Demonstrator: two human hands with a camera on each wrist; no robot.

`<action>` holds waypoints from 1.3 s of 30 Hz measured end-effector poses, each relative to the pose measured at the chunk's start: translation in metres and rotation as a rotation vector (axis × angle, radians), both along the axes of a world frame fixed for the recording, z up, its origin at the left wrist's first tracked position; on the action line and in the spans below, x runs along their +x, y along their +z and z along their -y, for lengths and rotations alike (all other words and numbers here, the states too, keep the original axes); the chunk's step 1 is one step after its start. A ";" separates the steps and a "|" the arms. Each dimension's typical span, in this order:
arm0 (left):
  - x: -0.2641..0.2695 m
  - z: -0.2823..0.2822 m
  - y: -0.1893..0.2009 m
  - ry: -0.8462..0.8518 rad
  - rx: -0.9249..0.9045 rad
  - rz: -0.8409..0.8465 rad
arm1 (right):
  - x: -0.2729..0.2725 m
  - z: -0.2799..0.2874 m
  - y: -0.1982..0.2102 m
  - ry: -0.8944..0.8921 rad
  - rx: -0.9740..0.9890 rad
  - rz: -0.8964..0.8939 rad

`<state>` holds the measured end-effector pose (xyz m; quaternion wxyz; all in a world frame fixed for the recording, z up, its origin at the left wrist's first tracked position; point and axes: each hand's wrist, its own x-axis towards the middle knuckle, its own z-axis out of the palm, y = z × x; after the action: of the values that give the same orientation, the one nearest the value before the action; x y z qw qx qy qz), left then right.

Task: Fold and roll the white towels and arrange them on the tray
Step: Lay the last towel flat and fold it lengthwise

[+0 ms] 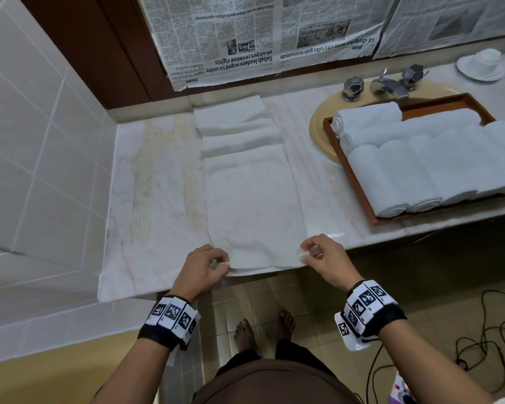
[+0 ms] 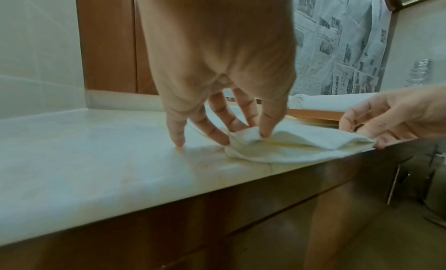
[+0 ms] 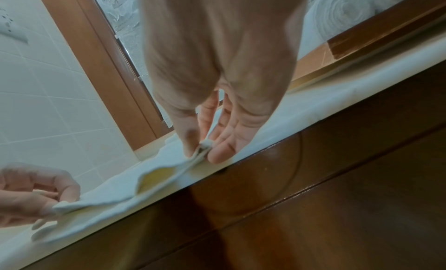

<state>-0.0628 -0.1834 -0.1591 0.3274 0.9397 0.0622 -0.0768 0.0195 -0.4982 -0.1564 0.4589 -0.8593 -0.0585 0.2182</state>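
Observation:
A white towel (image 1: 252,199) lies folded into a long strip on the marble counter (image 1: 155,199), its near end at the counter's front edge. My left hand (image 1: 216,262) pinches the near left corner of the towel (image 2: 248,136). My right hand (image 1: 306,253) pinches the near right corner of the same towel (image 3: 202,148). The near edge is lifted slightly, showing its layers. On the right, a brown wooden tray (image 1: 359,188) carries several rolled white towels (image 1: 420,170). More folded white towels (image 1: 233,123) lie stacked at the far end of the strip.
The tray rests over a beige sink (image 1: 318,132) with a chrome faucet (image 1: 388,84). A white cup on a saucer (image 1: 483,64) stands at the back right. Newspaper (image 1: 245,39) covers the wall behind. A tiled wall stands on the left. Cables (image 1: 484,339) lie on the floor.

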 end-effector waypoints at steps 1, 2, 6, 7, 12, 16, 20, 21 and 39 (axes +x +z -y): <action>-0.001 -0.003 0.001 -0.020 -0.004 -0.025 | 0.000 0.000 0.000 0.002 -0.003 0.007; -0.002 -0.005 0.002 -0.034 -0.008 -0.042 | -0.001 0.000 0.000 0.006 -0.009 0.016; -0.006 -0.007 0.004 -0.050 -0.025 -0.052 | -0.001 0.001 -0.004 0.018 -0.022 0.041; -0.007 -0.006 0.003 -0.061 -0.014 -0.055 | -0.001 0.001 -0.005 0.026 -0.028 0.043; -0.012 0.003 -0.001 -0.027 0.091 -0.016 | 0.002 0.001 -0.003 0.075 -0.071 0.043; -0.008 0.007 -0.003 0.141 0.141 0.010 | 0.005 0.002 0.002 0.109 -0.236 0.107; 0.008 0.014 -0.004 0.279 0.228 0.057 | 0.013 -0.021 0.000 0.134 -0.309 0.406; 0.014 0.020 -0.005 0.270 0.222 0.065 | 0.016 -0.031 -0.001 0.166 -0.290 0.467; 0.018 0.041 -0.043 0.394 0.258 -0.110 | 0.053 -0.056 -0.030 0.402 -0.595 0.442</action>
<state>-0.0449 -0.2245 -0.2017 0.2092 0.9379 0.2714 -0.0541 0.0727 -0.4426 -0.1861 0.1155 -0.9519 -0.2566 0.1212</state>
